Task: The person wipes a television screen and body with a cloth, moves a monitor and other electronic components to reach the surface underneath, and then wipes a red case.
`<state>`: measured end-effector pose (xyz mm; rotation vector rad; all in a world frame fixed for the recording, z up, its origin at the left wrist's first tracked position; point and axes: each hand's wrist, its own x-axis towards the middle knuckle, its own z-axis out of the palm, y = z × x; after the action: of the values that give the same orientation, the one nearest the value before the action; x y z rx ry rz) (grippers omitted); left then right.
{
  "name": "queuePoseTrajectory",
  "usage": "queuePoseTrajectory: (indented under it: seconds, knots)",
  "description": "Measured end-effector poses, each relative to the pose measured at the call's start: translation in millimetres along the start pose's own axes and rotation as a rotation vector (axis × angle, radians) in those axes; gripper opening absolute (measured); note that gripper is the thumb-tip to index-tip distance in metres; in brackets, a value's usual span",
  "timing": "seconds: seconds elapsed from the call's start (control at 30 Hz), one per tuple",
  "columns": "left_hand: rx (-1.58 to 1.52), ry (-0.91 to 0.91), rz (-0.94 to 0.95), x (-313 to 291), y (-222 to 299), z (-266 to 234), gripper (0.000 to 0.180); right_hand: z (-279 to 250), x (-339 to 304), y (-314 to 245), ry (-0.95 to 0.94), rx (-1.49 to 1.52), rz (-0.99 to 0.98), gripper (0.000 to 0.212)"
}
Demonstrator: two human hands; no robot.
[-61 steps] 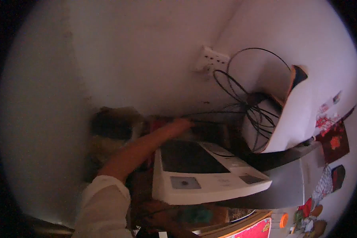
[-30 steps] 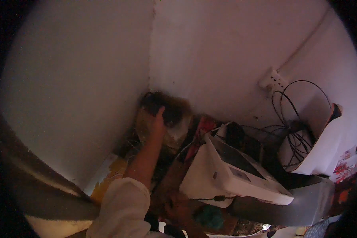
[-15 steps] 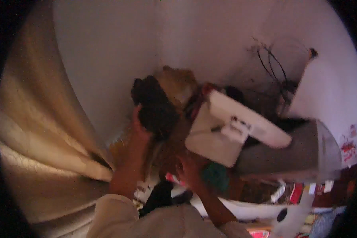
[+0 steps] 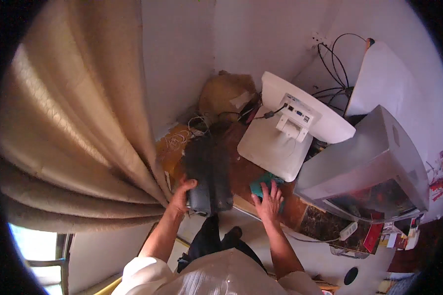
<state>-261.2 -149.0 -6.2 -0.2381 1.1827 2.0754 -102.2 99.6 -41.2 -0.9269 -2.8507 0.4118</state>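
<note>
A dark, box-shaped object [image 4: 197,169], its outline partly smeared, stands tilted at the left part of the brown desk [image 4: 246,169]. My left hand [image 4: 183,192] grips its near left side, thumb laid along the edge. I cannot tell exactly what kind of device it is. Farther right, my right hand [image 4: 268,200] rests with spread fingers over a crumpled teal cloth [image 4: 259,186] at the desk's front edge. The cloth shows around the fingers. Just beyond it is the wide base of a white monitor [image 4: 325,120], whose back faces me.
A large grey box-shaped television [image 4: 364,167] stands right of the monitor. Behind are a tan bag [image 4: 226,96] and coiled white cable [image 4: 177,140]. Black cables [image 4: 337,73] hang by the right wall. Beige curtains [image 4: 79,128] fill the left. A white remote-like object [image 4: 348,231] lies at the front right.
The dark object has come nearer to me and lower, with my left hand on it. My right hand has shifted right onto the teal cloth. The view has also moved.
</note>
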Motion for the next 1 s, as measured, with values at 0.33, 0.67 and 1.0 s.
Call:
queuePoseTrajectory:
  seconds: [0.33,0.67,1.0]
  knots:
    - [-0.026,-0.127,0.034,-36.6,-35.2,69.7,0.055,-83.1,-48.3,-43.2,0.125,1.159,-0.228,0.040]
    - [0.218,-0.368,0.123,-47.2,-39.6,103.2,0.065,-112.2,15.0,-63.2,0.159,0.921,-0.245,0.042]
    - [1.134,0.052,0.656,-52.3,-31.8,135.0,0.054,-46.4,-60.4,-13.5,0.020,1.611,0.265,0.031]
